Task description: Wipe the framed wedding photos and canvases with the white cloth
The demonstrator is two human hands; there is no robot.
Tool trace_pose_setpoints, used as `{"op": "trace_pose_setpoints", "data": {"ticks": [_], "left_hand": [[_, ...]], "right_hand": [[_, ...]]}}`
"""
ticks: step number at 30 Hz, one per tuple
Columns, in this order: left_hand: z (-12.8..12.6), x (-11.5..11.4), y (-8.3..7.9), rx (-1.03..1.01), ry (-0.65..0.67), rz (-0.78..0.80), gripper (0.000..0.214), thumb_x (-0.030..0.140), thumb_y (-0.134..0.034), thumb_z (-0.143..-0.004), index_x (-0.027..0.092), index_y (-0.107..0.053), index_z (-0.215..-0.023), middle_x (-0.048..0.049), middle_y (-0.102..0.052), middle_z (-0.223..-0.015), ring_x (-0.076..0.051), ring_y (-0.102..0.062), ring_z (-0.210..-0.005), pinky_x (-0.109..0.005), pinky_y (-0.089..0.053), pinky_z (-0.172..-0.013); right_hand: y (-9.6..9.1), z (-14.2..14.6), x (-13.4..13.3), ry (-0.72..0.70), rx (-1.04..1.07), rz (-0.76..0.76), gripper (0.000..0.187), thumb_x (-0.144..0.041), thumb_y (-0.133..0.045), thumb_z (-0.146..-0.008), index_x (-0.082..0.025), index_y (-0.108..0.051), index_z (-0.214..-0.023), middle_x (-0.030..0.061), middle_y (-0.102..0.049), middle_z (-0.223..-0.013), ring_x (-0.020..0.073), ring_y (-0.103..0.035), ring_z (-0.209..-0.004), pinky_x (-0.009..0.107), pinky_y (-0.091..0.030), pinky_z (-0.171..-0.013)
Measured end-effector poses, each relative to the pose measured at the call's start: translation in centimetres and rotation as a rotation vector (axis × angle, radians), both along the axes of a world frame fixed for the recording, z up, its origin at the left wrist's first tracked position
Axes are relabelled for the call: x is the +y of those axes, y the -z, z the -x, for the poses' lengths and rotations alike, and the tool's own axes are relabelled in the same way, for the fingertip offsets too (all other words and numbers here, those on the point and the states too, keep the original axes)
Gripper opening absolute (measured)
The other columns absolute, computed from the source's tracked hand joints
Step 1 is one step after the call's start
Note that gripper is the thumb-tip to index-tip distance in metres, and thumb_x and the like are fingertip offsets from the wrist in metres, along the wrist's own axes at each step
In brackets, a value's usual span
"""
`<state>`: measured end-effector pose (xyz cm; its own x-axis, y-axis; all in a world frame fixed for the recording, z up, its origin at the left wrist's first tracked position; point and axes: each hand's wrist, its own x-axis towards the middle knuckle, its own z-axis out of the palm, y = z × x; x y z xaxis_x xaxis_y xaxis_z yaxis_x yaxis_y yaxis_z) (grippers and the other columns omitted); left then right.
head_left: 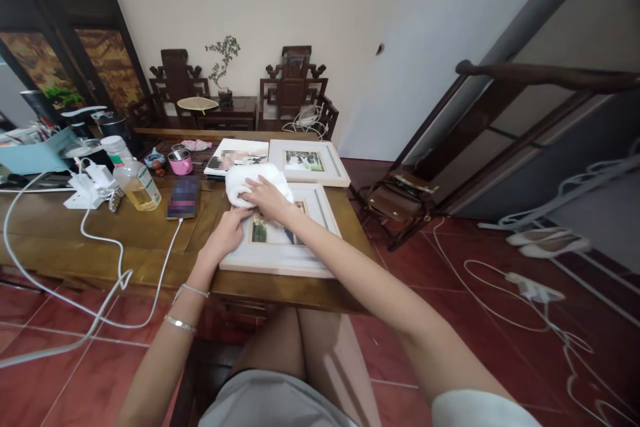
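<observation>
A light wooden picture frame with a wide white mat lies flat at the table's front edge, directly before me. My right hand grips a bunched white cloth and presses it on the frame's upper left part. At the frame's left side, my left hand holds the edge, its fingertips close to the cloth. The cloth and my right forearm hide part of the photo. Behind it lies a second picture frame, with a white photo board to its left.
On the wooden table to the left are a phone on a charging cable, a bottle, a pink cup, a power strip and a blue box. A dark chair stands right; cables cross the floor.
</observation>
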<state>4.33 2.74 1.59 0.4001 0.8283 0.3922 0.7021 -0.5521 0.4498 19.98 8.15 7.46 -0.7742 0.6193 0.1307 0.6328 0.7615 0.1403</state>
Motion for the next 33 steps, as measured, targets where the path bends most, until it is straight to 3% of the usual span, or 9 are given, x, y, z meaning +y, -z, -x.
{"op": "trace_pose_setpoints", "data": {"ticks": [5, 9, 12, 20, 23, 26, 29, 31, 33], "left_hand": [[0.2, 0.4, 1.1, -0.048, 0.013, 0.005, 0.057, -0.008, -0.036, -0.071, 0.011, -0.064, -0.118, -0.0112, -0.061, -0.13, -0.021, -0.049, -0.13, -0.042, -0.036, -0.112], [0.3, 0.3, 1.6, -0.061, -0.022, 0.027, 0.058, -0.007, -0.036, -0.073, 0.013, -0.061, -0.121, -0.0111, -0.059, -0.133, -0.02, -0.047, -0.131, -0.043, -0.036, -0.113], [0.2, 0.2, 1.6, -0.06, -0.056, 0.043, 0.057, -0.006, -0.036, -0.075, 0.013, -0.06, -0.123, -0.012, -0.057, -0.134, -0.02, -0.047, -0.132, -0.045, -0.035, -0.112], [-0.3, -0.4, 1.2, -0.022, -0.094, 0.094, 0.057, -0.004, -0.036, -0.078, 0.017, -0.058, -0.126, -0.0092, -0.051, -0.141, -0.02, -0.042, -0.135, -0.046, -0.032, -0.114], [-0.5, -0.7, 0.4, 0.033, -0.086, 0.132, 0.058, -0.005, -0.036, -0.076, 0.016, -0.059, -0.125, -0.0092, -0.05, -0.142, -0.02, -0.041, -0.136, -0.045, -0.031, -0.115], [-0.5, -0.8, -0.2, 0.061, -0.072, 0.156, 0.06, -0.005, -0.036, -0.073, 0.015, -0.06, -0.125, -0.009, -0.048, -0.143, -0.021, -0.04, -0.137, -0.045, -0.03, -0.115], [-0.4, -0.9, -0.5, 0.077, -0.065, 0.161, 0.062, -0.005, -0.036, -0.073, 0.015, -0.058, -0.127, -0.0088, -0.047, -0.144, -0.021, -0.04, -0.137, -0.044, -0.03, -0.115], [-0.3, -0.9, -0.4, 0.076, -0.054, 0.154, 0.061, -0.004, -0.036, -0.074, 0.015, -0.058, -0.127, -0.0089, -0.047, -0.144, -0.021, -0.04, -0.136, -0.043, -0.031, -0.115], [-0.2, -0.7, -0.2, 0.057, -0.053, 0.138, 0.059, -0.003, -0.035, -0.075, 0.015, -0.059, -0.126, -0.0092, -0.048, -0.143, -0.02, -0.041, -0.136, -0.043, -0.032, -0.115]], "right_hand": [[0.2, -4.5, -0.2, 0.151, -0.007, 0.038, 0.031, -0.021, -0.056, -0.088, -0.018, -0.065, -0.117, 0.0148, -0.065, -0.12, 0.0267, -0.054, -0.118, 0.042, -0.028, -0.105], [-0.4, -10.6, -1.0, 0.314, -0.048, 0.066, 0.042, -0.002, -0.047, -0.084, -0.019, -0.066, -0.117, 0.0131, -0.067, -0.117, 0.025, -0.063, -0.1, 0.038, -0.035, -0.096], [-0.7, -13.2, -2.7, 0.39, -0.082, 0.081, 0.052, 0.006, -0.041, -0.077, -0.017, -0.066, -0.117, 0.0142, -0.068, -0.111, 0.0251, -0.064, -0.092, 0.036, -0.038, -0.089], [-2.3, -12.7, -14.1, 0.325, -0.113, 0.303, 0.065, 0.009, -0.039, -0.064, -0.017, -0.065, -0.117, 0.0145, -0.065, -0.106, 0.0259, -0.062, -0.1, 0.033, -0.038, -0.087], [-2.8, -13.0, -16.1, 0.35, -0.067, 0.39, 0.068, 0.009, -0.037, -0.063, -0.02, -0.065, -0.118, 0.0125, -0.067, -0.106, 0.0249, -0.063, -0.099, 0.031, -0.04, -0.086], [-2.2, -13.0, -14.0, 0.435, 0.007, 0.358, 0.067, 0.007, -0.038, -0.065, -0.017, -0.062, -0.122, 0.0138, -0.065, -0.115, 0.026, -0.062, -0.104, 0.032, -0.041, -0.086], [-0.8, -12.5, -9.3, 0.514, 0.041, 0.197, 0.067, 0.006, -0.039, -0.068, -0.013, -0.055, -0.13, 0.0175, -0.056, -0.131, 0.0297, -0.049, -0.124, 0.038, -0.038, -0.096], [-0.2, -12.0, -6.3, 0.522, 0.03, 0.115, 0.066, 0.006, -0.039, -0.071, -0.011, -0.051, -0.134, 0.0189, -0.055, -0.132, 0.0309, -0.041, -0.131, 0.042, -0.034, -0.101], [0.2, -11.6, -4.6, 0.501, 0.013, 0.091, 0.062, 0.005, -0.039, -0.074, -0.01, -0.053, -0.133, 0.0195, -0.057, -0.128, 0.0316, -0.041, -0.13, 0.044, -0.032, -0.103]]}}
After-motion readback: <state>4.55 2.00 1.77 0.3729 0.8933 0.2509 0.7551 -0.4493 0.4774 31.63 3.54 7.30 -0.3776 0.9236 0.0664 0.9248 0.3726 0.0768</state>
